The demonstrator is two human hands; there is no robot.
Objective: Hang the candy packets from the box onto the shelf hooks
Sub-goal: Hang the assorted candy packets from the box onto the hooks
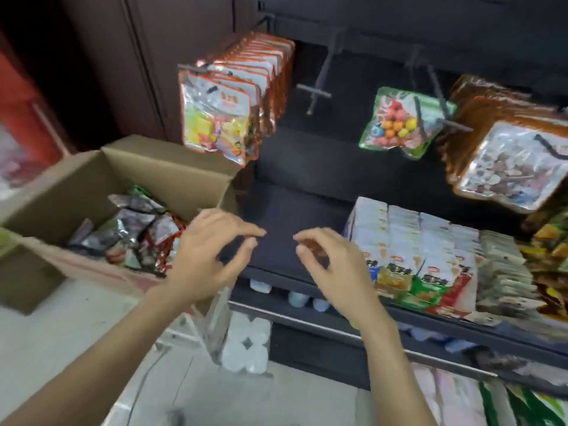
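Both hands hung empty, fingers loose, right of box. Between packets; next: reach into box, take one.

Your box sits on the left, beside the shelf, with loose packets lying in it. Above and just right of the box, a full row of packets hangs from the left hook. The next hook to the right is bare. Further right a single packet hangs on its hook, and at the far right another row hangs. Below them, on the shelf's right part, packs lie side by side. Your two hands — left, right — are near each other in front of the shelf's bare left part.
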